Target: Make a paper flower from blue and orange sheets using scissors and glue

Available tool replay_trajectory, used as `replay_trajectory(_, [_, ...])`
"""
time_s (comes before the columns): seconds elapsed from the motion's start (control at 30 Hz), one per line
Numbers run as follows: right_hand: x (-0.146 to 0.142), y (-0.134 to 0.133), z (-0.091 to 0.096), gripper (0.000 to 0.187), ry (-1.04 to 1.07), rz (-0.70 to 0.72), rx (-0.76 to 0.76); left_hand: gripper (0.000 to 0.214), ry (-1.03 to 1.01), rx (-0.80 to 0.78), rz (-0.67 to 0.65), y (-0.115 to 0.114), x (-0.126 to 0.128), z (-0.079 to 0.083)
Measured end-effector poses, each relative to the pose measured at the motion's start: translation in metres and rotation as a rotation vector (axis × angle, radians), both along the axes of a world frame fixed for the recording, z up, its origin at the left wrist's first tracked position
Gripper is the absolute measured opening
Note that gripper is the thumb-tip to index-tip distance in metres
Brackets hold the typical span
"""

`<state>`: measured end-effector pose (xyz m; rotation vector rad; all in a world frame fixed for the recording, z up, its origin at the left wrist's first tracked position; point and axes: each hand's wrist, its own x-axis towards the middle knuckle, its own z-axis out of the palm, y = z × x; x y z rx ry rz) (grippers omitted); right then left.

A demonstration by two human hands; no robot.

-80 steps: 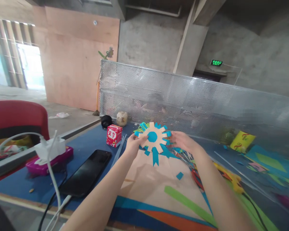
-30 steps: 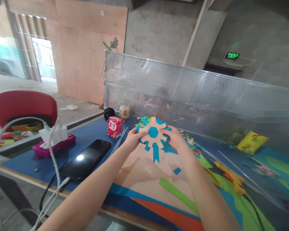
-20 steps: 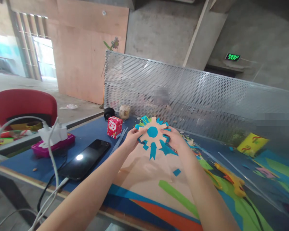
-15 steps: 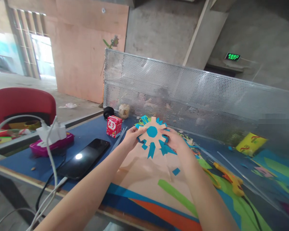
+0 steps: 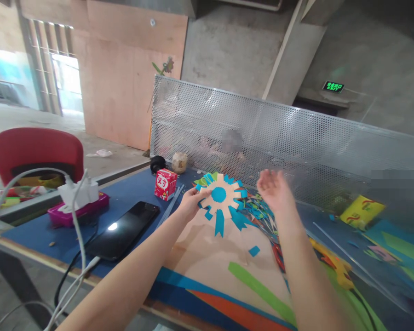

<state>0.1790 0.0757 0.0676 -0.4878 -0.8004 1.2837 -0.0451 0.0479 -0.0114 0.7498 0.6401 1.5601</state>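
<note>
At the far left a red chair (image 5: pixel 37 149) is standing beside the blue tabletop (image 5: pixel 24 236), where a purple power strip (image 5: pixel 77 210) is carrying white plugs (image 5: pixel 78 192). Next along, a black phone (image 5: pixel 124 232) is lying face up (a bright spot of light is shining off its glass). Beyond it a red carton (image 5: pixel 166 185) is standing upright, with a pale jar (image 5: pixel 179 162) sitting just behind.

Near the middle, the left hand (image 5: pixel 191 203) is pinching the left edge of a paper rosette (image 5: pixel 218 194), its thumb lying across the front. The rosette is hanging above a beige sheet (image 5: pixel 214 257), facing the wearer and showing a blue scalloped centre, beige tabs and blue tails. On that sheet a small blue scrap (image 5: pixel 254 251) and a green strip (image 5: pixel 262 292) are lying apart.

To the right, the right hand (image 5: pixel 276 189) is hanging in the air, well apart from the rosette, its slightly blurred fingers standing loosely open. Thin paper cuttings (image 5: pixel 258 211) are piling up below it. Farther right, a yellow glue gun (image 5: pixel 336 263) is resting partly behind the right forearm, and a yellow packet (image 5: pixel 362 211) is lying near blue paper (image 5: pixel 396 236).
</note>
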Motion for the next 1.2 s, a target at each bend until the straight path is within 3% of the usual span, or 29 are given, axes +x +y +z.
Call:
replay_trajectory(0.2, [0.069, -0.023, 0.032, 0.042, 0.27, -0.259, 0.265, 0.026, -0.007, -0.015, 0.014, -0.003, 0.002, 0.002])
replay_trajectory(0.33, [0.071, -0.022, 0.032, 0.024, 0.075, -0.397, 0.216, 0.029, 0.003, -0.004, -0.003, -0.003, 0.002, 0.001])
replay_trajectory(0.37, [0.065, -0.019, 0.029, 0.016, 0.012, -0.395, 0.189, 0.03, 0.005, 0.004, -0.004, -0.003, 0.003, 0.0])
replay_trajectory(0.43, [0.048, -0.015, 0.023, 0.032, -0.171, -0.335, 0.123, 0.031, 0.007, 0.021, -0.006, -0.003, 0.003, -0.001])
replay_trajectory(0.5, [0.028, -0.014, 0.015, 0.027, -0.655, -0.127, -0.039, 0.031, 0.008, 0.036, -0.004, -0.003, 0.003, -0.002])
replay_trajectory(0.57, [0.01, -0.016, 0.006, 0.019, -0.888, 0.061, -0.125, 0.031, 0.008, 0.048, 0.001, -0.004, 0.004, -0.002])
replay_trajectory(0.63, [-0.005, -0.018, -0.002, 0.021, -1.065, 0.278, -0.102, 0.031, 0.007, 0.06, 0.008, -0.004, 0.005, -0.001])
replay_trajectory(0.7, [-0.016, -0.017, -0.009, 0.025, -1.161, 0.385, 0.017, 0.031, 0.005, 0.072, 0.01, -0.005, 0.005, 0.0])
replay_trajectory(0.87, [-0.023, -0.008, -0.016, 0.032, -1.137, 0.203, 0.058, 0.031, 0.0, 0.085, 0.013, -0.005, 0.005, 0.001])
replay_trajectory(1.03, [-0.021, -0.006, -0.014, 0.034, -1.098, 0.182, 0.041, 0.03, 0.009, 0.067, 0.029, -0.006, 0.008, 0.001])
replay_trajectory(1.2, [-0.012, -0.001, -0.012, 0.04, -1.078, 0.061, -0.013, 0.036, 0.051, 0.012, 0.098, -0.006, 0.007, 0.001])
